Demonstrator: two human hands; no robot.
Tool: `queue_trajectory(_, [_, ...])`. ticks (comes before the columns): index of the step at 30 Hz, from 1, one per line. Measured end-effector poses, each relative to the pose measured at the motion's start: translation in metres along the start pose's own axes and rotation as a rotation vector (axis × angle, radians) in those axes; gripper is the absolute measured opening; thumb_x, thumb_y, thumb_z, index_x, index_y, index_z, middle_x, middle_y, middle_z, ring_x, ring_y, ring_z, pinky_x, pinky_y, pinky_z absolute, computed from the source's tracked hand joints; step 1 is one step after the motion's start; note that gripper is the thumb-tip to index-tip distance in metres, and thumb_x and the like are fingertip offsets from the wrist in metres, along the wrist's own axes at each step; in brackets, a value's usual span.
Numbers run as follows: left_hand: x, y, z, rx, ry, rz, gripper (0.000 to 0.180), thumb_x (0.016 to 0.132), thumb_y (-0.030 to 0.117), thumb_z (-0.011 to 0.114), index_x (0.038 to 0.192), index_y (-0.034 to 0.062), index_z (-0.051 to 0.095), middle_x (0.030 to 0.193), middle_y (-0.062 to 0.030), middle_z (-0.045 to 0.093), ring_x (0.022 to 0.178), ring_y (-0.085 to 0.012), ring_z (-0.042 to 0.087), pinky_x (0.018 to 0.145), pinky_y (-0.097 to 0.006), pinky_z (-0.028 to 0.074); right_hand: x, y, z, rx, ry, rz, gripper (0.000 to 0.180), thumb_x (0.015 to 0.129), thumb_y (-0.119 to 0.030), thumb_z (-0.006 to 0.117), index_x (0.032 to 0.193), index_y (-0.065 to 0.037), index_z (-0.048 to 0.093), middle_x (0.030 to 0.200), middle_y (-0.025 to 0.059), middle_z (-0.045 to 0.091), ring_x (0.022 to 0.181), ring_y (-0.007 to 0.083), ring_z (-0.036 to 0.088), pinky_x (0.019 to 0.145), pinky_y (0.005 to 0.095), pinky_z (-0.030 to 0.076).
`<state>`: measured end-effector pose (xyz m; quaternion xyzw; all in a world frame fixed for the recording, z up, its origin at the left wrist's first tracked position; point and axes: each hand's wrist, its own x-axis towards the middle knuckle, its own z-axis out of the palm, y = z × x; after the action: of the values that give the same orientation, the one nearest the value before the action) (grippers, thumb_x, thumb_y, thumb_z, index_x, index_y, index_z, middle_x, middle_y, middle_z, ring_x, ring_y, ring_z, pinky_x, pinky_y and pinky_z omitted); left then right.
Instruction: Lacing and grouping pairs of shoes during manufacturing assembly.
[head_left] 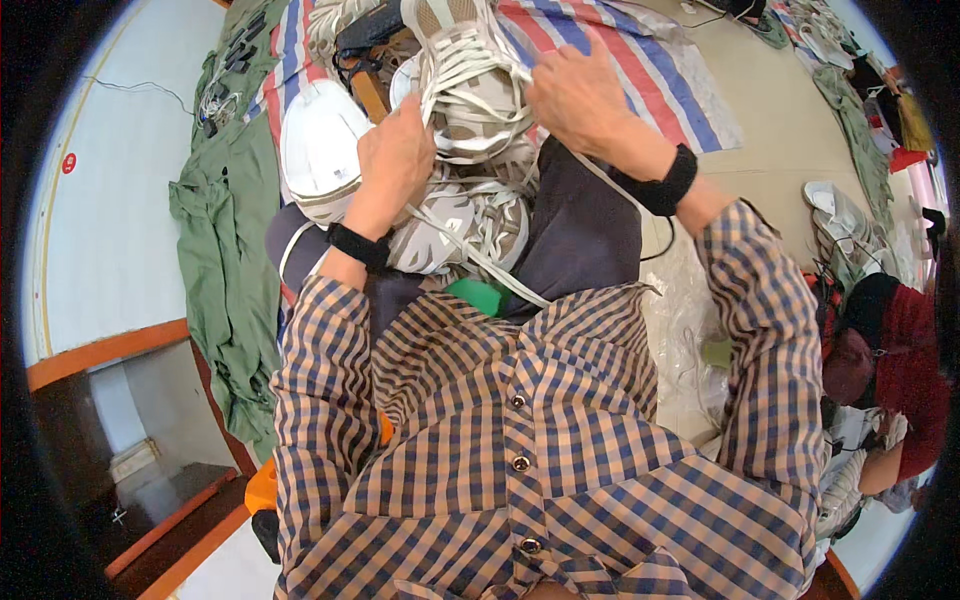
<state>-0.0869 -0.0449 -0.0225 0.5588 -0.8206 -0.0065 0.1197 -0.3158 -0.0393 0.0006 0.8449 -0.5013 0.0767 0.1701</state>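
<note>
A beige and white sneaker (486, 128) rests on top of a pile of sneakers over my lap, its front toward me. Cream shoelaces (470, 68) criss-cross loosely over it. At its left side my left hand (396, 155) is closed, fingertips pinching the lace. My right hand (582, 98) is closed on the lace at the right side, its fingertips slightly blurred. A long lace end hangs below my right wrist. Under them lies another laced sneaker (465, 228). Left of my left hand is a sneaker with its white sole (322, 140) turned up.
A red, white and blue striped sheet (655, 75) lies beneath the pile. Green cloth (225, 240) runs along the left, with dark small items on it. More shoes (840, 215) lie at the right, near a person in a dark red top (910, 380).
</note>
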Motion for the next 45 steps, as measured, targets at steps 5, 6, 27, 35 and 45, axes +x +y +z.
queue_trajectory(5, [-0.01, 0.005, 0.018, -0.068, 0.005, -0.11, 0.03, 0.08, 0.016, 0.056, 0.106, 0.0032, 0.05, 0.085, -0.0224, 0.063, 0.077, -0.0396, 0.061, 0.069, -0.048, 0.046, -0.015, -0.013, 0.044, 0.133, -0.207, 0.061, 0.021, 0.086, -0.019, 0.047, 0.088, -0.003, 0.062, 0.093, 0.0108, 0.06, 0.096, 0.0258, 0.055, 0.092, 0.047, 0.036])
queue_trajectory(6, [-0.009, 0.006, 0.018, -0.039, -0.076, -0.099, 0.036, 0.08, 0.017, 0.055, 0.114, 0.0054, 0.05, 0.086, -0.0238, 0.063, 0.077, -0.0406, 0.06, 0.068, -0.048, 0.046, -0.019, -0.016, 0.055, 0.248, -0.272, 0.093, 0.024, 0.088, -0.02, 0.046, 0.093, -0.002, 0.061, 0.1, 0.0113, 0.06, 0.102, 0.0262, 0.053, 0.094, 0.0438, 0.036])
queue_trajectory(27, [-0.015, 0.023, -0.012, -0.337, 0.068, 0.128, 0.048, 0.077, 0.013, 0.061, 0.123, 0.01, 0.047, 0.115, -0.0146, 0.055, 0.104, -0.0335, 0.053, 0.088, -0.04, 0.043, -0.036, -0.019, 0.047, 0.448, 0.058, 0.143, 0.04, 0.082, -0.036, 0.055, 0.093, 0.0, 0.065, 0.108, 0.0105, 0.062, 0.105, 0.0233, 0.053, 0.092, 0.0376, 0.035])
queue_trajectory(35, [-0.003, 0.035, -0.017, -0.195, 0.097, 0.087, 0.039, 0.074, 0.008, 0.063, 0.111, 0.0124, 0.055, 0.097, -0.0086, 0.055, 0.093, -0.0279, 0.056, 0.074, -0.038, 0.047, -0.036, -0.018, 0.049, 0.46, 0.091, 0.146, 0.039, 0.082, -0.037, 0.055, 0.093, 0.0, 0.066, 0.107, 0.0101, 0.062, 0.103, 0.0234, 0.054, 0.091, 0.0377, 0.036])
queue_trajectory(45, [-0.01, 0.041, -0.008, 0.031, 0.134, 0.204, 0.022, 0.072, 0.006, 0.059, 0.093, 0.0103, 0.056, 0.098, -0.0058, 0.054, 0.092, -0.0245, 0.055, 0.067, -0.036, 0.05, -0.038, -0.014, 0.048, 0.456, 0.111, 0.113, 0.045, 0.082, -0.04, 0.053, 0.093, 0.001, 0.066, 0.106, 0.012, 0.062, 0.106, 0.0253, 0.052, 0.093, 0.0387, 0.036])
